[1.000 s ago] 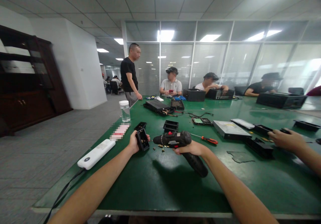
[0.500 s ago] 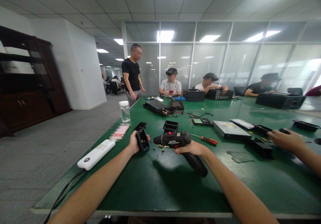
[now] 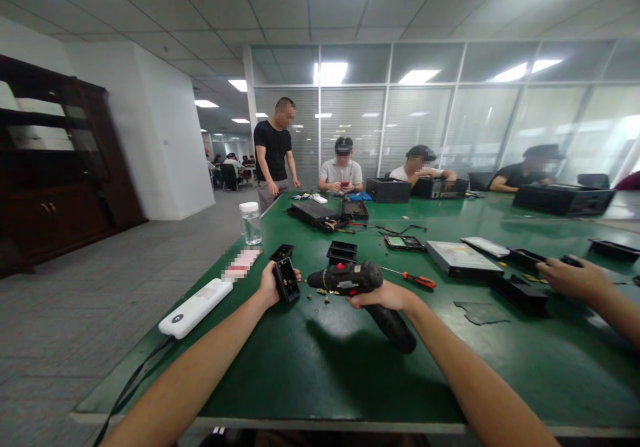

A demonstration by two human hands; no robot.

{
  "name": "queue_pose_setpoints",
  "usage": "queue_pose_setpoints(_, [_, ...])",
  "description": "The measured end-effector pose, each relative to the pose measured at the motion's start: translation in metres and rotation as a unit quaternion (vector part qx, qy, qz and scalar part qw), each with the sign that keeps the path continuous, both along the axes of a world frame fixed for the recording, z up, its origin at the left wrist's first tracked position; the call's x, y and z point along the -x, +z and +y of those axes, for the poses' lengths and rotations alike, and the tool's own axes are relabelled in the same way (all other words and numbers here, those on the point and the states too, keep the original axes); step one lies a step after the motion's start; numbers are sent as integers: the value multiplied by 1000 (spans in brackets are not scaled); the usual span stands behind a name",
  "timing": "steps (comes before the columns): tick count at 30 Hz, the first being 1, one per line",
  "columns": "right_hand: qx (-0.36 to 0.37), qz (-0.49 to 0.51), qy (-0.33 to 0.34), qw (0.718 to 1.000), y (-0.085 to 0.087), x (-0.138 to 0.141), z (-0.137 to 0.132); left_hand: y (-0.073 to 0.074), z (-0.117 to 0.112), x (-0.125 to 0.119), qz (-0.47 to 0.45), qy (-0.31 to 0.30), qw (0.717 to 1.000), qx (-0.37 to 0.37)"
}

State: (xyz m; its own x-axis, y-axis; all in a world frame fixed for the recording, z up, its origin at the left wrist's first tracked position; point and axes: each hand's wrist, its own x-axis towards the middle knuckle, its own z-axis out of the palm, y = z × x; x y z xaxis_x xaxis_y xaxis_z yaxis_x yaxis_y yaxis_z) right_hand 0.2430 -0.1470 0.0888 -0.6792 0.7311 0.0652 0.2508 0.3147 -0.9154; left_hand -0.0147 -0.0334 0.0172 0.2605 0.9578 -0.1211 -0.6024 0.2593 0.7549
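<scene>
My left hand [image 3: 269,285] grips a small black plastic box [image 3: 287,280], tilted up on the table with its open side toward the right. Small brass-coloured bits show inside it. In my right hand [image 3: 384,295] is a black cordless drill [image 3: 350,278], its chuck pointing left at the box. Whether the bit touches the box I cannot tell. Several small brass-coloured pieces [image 3: 327,294] lie on the green table under the chuck. Two more black boxes lie just behind, one black tray [image 3: 283,252] by my left hand and another black tray [image 3: 342,252] beyond the drill.
A screwdriver [image 3: 417,279] and a silver disc drive [image 3: 464,259] lie to the right, near a co-worker's hand [image 3: 575,277]. At left are a white power bank-like device [image 3: 197,308] with a strap and a water jar [image 3: 251,223]. Other people sit across the green table [image 3: 280,373].
My hands, the box and the drill hold nearly the same pose. The view shifts slightly. The standing person at the back has moved right and leans toward the table.
</scene>
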Motion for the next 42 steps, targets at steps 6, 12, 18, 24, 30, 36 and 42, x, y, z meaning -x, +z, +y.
queue_pose_setpoints(6, [-14, -4, -1, 1000, 1, 0, 0, 0, 0, 1, 2, -4, 1000, -5])
queue_pose_setpoints(12, [-8, -6, 4, 1000, 5, 2, -3, -7, 6, 4, 4, -18, 999, -39])
queue_pose_setpoints(18, [-8, -15, 1, 1000, 5, 2, -3, -7, 7, 4, 2, -14, 999, -36])
queue_pose_setpoints(24, [-7, 8, -6, 1000, 2, 1, -1, -5, 4, 3, 5, -12, 999, -35])
queue_pose_setpoints(30, [0, 20, -11, 1000, 2, 1, -1, -6, 5, 4, 7, -21, 999, -48])
queue_pose_setpoints(36, [2, 5, -20, 1000, 4, 2, -2, -6, 6, 5, 2, -26, 998, -54])
queue_pose_setpoints(42, [-6, 26, -9, 1000, 4, 2, -2, -9, 9, 5, 6, -26, 998, -60])
